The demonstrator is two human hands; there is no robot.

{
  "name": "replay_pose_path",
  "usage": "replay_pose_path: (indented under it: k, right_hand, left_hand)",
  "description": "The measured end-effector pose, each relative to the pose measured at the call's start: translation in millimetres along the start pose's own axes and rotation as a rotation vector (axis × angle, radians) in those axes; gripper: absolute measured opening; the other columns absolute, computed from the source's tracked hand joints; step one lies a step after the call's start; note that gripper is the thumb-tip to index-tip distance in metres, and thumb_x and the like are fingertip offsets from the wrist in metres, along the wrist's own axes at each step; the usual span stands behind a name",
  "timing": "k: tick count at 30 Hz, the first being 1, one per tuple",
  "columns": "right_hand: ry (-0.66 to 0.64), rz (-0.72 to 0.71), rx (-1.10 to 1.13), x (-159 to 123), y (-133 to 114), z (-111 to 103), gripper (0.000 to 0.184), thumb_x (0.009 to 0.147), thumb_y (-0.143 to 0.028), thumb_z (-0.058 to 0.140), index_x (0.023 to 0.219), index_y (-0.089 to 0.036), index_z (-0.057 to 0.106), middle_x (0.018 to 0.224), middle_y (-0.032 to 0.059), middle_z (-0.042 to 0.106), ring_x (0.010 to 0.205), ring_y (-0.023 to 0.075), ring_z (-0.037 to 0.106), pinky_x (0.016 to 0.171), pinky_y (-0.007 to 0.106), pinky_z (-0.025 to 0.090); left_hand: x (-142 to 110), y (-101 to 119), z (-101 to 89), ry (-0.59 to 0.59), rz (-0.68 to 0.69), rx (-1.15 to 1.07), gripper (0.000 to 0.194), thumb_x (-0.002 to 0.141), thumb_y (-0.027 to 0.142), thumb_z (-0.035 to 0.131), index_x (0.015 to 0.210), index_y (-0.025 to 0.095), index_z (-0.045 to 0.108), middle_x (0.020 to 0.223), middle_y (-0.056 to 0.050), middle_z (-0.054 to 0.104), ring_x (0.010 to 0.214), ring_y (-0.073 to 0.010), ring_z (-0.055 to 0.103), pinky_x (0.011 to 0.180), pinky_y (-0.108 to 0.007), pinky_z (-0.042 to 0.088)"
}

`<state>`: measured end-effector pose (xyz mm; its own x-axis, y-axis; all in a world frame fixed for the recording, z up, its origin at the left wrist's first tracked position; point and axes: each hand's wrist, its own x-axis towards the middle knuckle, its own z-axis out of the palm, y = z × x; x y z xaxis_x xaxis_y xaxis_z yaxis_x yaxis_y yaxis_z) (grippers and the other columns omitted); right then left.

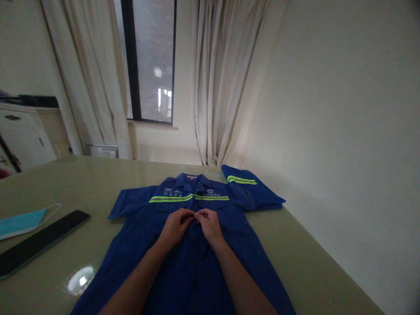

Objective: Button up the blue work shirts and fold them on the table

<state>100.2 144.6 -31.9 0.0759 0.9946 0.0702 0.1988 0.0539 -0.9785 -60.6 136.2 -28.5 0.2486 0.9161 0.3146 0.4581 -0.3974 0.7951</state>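
Observation:
A blue short-sleeved work shirt with a yellow-green reflective chest stripe lies face up on the table, collar away from me. My left hand and my right hand meet at the shirt's front placket just below the stripe. Both pinch the fabric there with fingers closed, thumbs and fingertips nearly touching each other. A second folded blue garment with the same stripe lies at the shirt's right shoulder.
A long dark flat object lies on the left of the table, with a light blue face mask beside it. The wall runs close along the table's right edge. Curtains and a window stand behind the far edge.

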Motion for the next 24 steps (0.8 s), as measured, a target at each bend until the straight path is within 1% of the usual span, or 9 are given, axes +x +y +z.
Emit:
replay_pose_path:
  k: [3, 6, 10, 12, 15, 17, 19, 21, 24]
  right_hand:
    - [-0.018, 0.031, -0.092, 0.1, -2.3, -1.6, 0.011, 0.077, -0.022, 0.065, 0.072, -0.015, 0.072, 0.06, 0.0023, 0.068, 0.06, 0.0167, 0.063, 0.057, 0.024, 0.042]
    - [-0.031, 0.045, -0.198, -4.6, -7.9, -4.0, 0.013, 0.08, -0.02, 0.064, 0.072, -0.015, 0.074, 0.061, 0.0034, 0.07, 0.062, 0.0173, 0.065, 0.058, 0.023, 0.041]
    - [0.012, -0.044, -0.408, -18.9, -15.7, -4.0, 0.024, 0.089, -0.02, 0.057, 0.073, -0.018, 0.074, 0.067, 0.0045, 0.073, 0.067, 0.0175, 0.069, 0.061, 0.024, 0.04]
    - [0.053, -0.082, -0.528, -26.7, -19.9, -2.1, 0.026, 0.093, -0.022, 0.055, 0.076, -0.02, 0.075, 0.075, 0.0064, 0.076, 0.074, 0.0194, 0.071, 0.064, 0.025, 0.041]
    - [0.079, -0.054, -0.682, -33.2, -28.6, 1.7, 0.037, 0.1, -0.039, 0.05, 0.077, -0.021, 0.073, 0.084, 0.0125, 0.077, 0.083, 0.0254, 0.073, 0.068, 0.03, 0.043]
    - [0.068, -0.017, -0.771, -32.9, -34.8, 4.8, 0.05, 0.098, -0.058, 0.048, 0.078, -0.019, 0.073, 0.087, 0.0178, 0.076, 0.085, 0.0301, 0.073, 0.069, 0.034, 0.046]
    - [0.07, -0.031, -0.847, -29.8, -38.4, 8.7, 0.055, 0.092, -0.068, 0.053, 0.084, -0.017, 0.073, 0.091, 0.0211, 0.075, 0.088, 0.0328, 0.073, 0.071, 0.037, 0.048]
    - [0.094, -0.089, -0.91, -25.5, -37.5, 13.0, 0.045, 0.089, -0.059, 0.062, 0.097, -0.016, 0.071, 0.1, 0.021, 0.075, 0.092, 0.032, 0.072, 0.072, 0.036, 0.048]
    - [0.125, -0.141, -0.926, -19.2, -28.3, 16.4, 0.021, 0.091, -0.033, 0.063, 0.104, -0.018, 0.068, 0.104, 0.0153, 0.074, 0.092, 0.0261, 0.071, 0.072, 0.031, 0.046]
  left_hand:
    - [-4.3, 6.7, -0.1, -0.031, 0.016, 0.233, 0.02, 0.09, 0.021, 0.057, 0.102, 0.025, 0.072, 0.099, -0.004, 0.074, 0.094, -0.0212, 0.067, 0.086, -0.032, 0.05]
    - [-8.8, 16.0, 0.2, -0.047, 0.051, 0.449, 0.02, 0.096, 0.022, 0.052, 0.103, 0.024, 0.071, 0.104, -0.006, 0.071, 0.102, -0.0227, 0.064, 0.09, -0.034, 0.048]
    - [-12.5, 21.0, 1.5, -0.057, 0.044, 0.622, 0.03, 0.101, 0.025, 0.043, 0.099, 0.023, 0.073, 0.1, -0.008, 0.07, 0.1, -0.0236, 0.064, 0.091, -0.035, 0.047]
    - [-15.6, 19.1, 3.8, 0.0, 0.026, 0.645, 0.032, 0.102, 0.027, 0.04, 0.111, 0.023, 0.071, 0.113, -0.01, 0.07, 0.108, -0.0253, 0.063, 0.096, -0.038, 0.047]
    - [-26.5, 14.4, 10.7, 0.089, 0.011, 0.667, 0.042, 0.102, 0.03, 0.041, 0.137, 0.018, 0.06, 0.143, -0.015, 0.06, 0.133, -0.0308, 0.054, 0.111, -0.048, 0.041]
    - [-39.3, 12.9, 16.3, 0.072, -0.003, 0.693, 0.047, 0.101, 0.032, 0.041, 0.144, 0.017, 0.055, 0.152, -0.016, 0.053, 0.143, -0.0323, 0.046, 0.118, -0.053, 0.033]
    - [-55.6, 14.0, 20.5, 0.025, -0.008, 0.716, 0.049, 0.101, 0.032, 0.04, 0.146, 0.021, 0.054, 0.156, -0.012, 0.05, 0.146, -0.0317, 0.042, 0.12, -0.054, 0.03]
    - [-72.3, 17.8, 21.4, -0.002, -0.005, 0.735, 0.05, 0.1, 0.031, 0.039, 0.147, 0.023, 0.053, 0.158, -0.01, 0.047, 0.147, -0.0312, 0.041, 0.121, -0.055, 0.03]
    - [-86.1, 29.2, 14.8, -0.044, 0.012, 0.765, 0.05, 0.096, 0.028, 0.045, 0.145, 0.024, 0.056, 0.156, -0.012, 0.05, 0.144, -0.0315, 0.046, 0.117, -0.053, 0.035]
